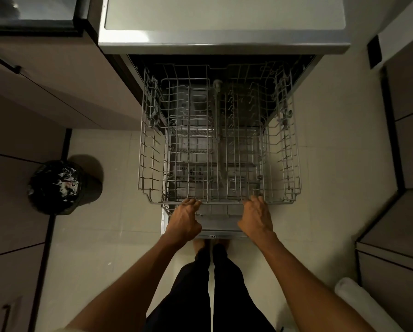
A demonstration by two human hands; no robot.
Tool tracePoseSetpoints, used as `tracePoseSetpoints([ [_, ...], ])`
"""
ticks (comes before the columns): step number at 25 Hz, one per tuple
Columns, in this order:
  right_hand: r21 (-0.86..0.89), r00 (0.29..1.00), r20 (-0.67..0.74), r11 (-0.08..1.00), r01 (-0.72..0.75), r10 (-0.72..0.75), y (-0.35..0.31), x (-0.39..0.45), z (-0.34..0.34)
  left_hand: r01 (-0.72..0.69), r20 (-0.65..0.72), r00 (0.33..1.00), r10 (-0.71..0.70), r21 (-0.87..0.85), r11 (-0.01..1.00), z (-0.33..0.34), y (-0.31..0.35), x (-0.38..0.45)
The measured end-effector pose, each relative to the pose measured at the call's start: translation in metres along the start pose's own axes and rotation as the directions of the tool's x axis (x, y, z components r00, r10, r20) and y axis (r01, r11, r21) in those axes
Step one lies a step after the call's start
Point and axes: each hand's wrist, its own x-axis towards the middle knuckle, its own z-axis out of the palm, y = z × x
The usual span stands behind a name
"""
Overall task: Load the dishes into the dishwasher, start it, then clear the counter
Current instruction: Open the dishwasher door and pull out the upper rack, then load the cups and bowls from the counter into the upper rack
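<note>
The dishwasher (224, 41) stands open straight ahead, its door (222, 224) folded down under the racks. A grey wire upper rack (148, 149) is pulled far out over the door and holds no dishes. Through its wires I see a lower rack beneath. My left hand (184, 221) grips the front rail of the upper rack left of centre, fingers curled over the wire. My right hand (256, 216) grips the same rail right of centre. No dishes are in view.
A round bin with a black liner (57, 186) stands on the tiled floor to the left. Brown cabinet fronts (33, 97) line the left side and more cabinets (406, 144) the right. A white roll (353, 295) lies at lower right. My legs stand before the door.
</note>
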Motion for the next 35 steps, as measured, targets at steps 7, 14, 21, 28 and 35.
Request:
tracePoseSetpoints([
  [7, -0.013, 1.0, -0.003, 1.0, 0.021, -0.021, 0.002, -0.004, 0.001, 0.029, -0.013, 0.999, -0.03, -0.031, 0.999, -0.002, 0.009, -0.006],
  [14, -0.009, 0.998, 0.024, 0.998, 0.055, -0.055, 0.005, -0.005, 0.0, 0.063, 0.038, 0.997, -0.061, -0.03, 0.998, -0.002, 0.012, -0.005],
  [21, 0.045, 0.993, 0.091, 0.997, 0.066, -0.069, 0.006, -0.001, -0.01, 0.053, 0.13, 0.99, -0.056, 0.021, 0.998, -0.009, 0.013, 0.0],
  [28, 0.017, 0.976, 0.165, 0.99, 0.14, -0.141, -0.006, -0.01, -0.013, 0.062, 0.24, 0.967, -0.088, 0.116, 0.991, -0.023, 0.026, -0.002],
  [35, 0.024, 0.972, 0.045, 0.973, 0.23, -0.231, -0.039, -0.009, -0.055, 0.069, 0.061, 0.995, -0.081, 0.183, 0.981, -0.064, 0.028, -0.013],
])
